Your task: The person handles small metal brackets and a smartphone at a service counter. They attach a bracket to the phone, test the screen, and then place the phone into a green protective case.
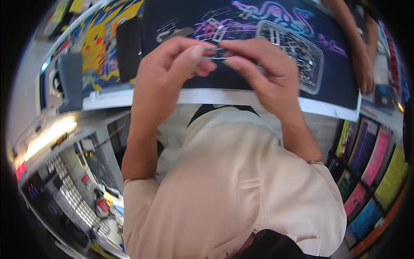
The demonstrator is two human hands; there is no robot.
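Observation:
Above the dark mat, my left hand (166, 71) and my right hand (271, 71) meet close together. Between their fingertips is a small, thin, shiny frame-like piece (219, 55), partly covered by the fingers and blurred, so its kind cannot be made out. Thumb and forefinger of each hand pinch one end of it. Beyond my hands, several similar thin pieces (213, 26) lie loose on the mat. Right of my right hand, a clear plastic box (319, 77) holds many small dark and metallic parts.
A black flat slab (129, 49) lies on a yellow-and-blue cartoon mat (94, 47) at left, beside a grey stand-like object (71, 80). Another person's arms (364, 54) rest at the table's right end. Shelves with coloured packages (375, 159) stand at lower right. The white table edge (114, 99) runs before me.

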